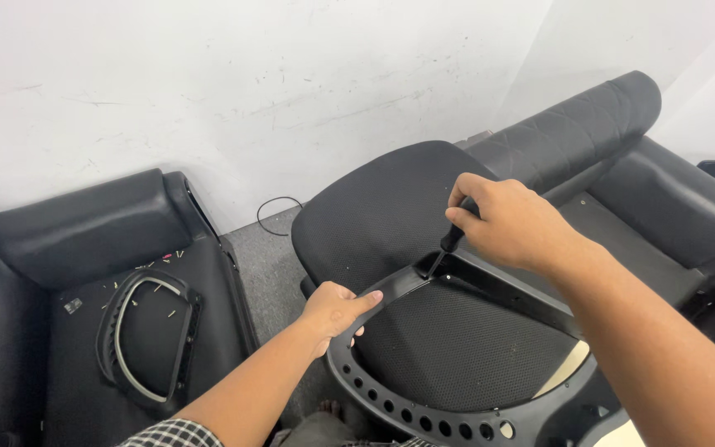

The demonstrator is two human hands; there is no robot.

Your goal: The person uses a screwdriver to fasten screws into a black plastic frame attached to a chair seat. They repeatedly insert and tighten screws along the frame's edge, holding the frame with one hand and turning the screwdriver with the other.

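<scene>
Black mesh office-chair backrest [457,348], propped against the seat cushion [382,207]: stiff, light frame, best held at its rim. Left hand [337,310] clasps that rim; right hand [511,223] grips a screwdriver [447,248], tip at the top bracket.

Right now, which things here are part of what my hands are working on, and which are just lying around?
In hand:
- screwdriver, held by the right hand
- black plastic chair frame with mesh, steadied by the left hand
- black seat cushion behind it

Lying about:
- curved armrest loop on the left sofa seat
- scattered small screws beside it
- black cable on the floor by the wall
</scene>
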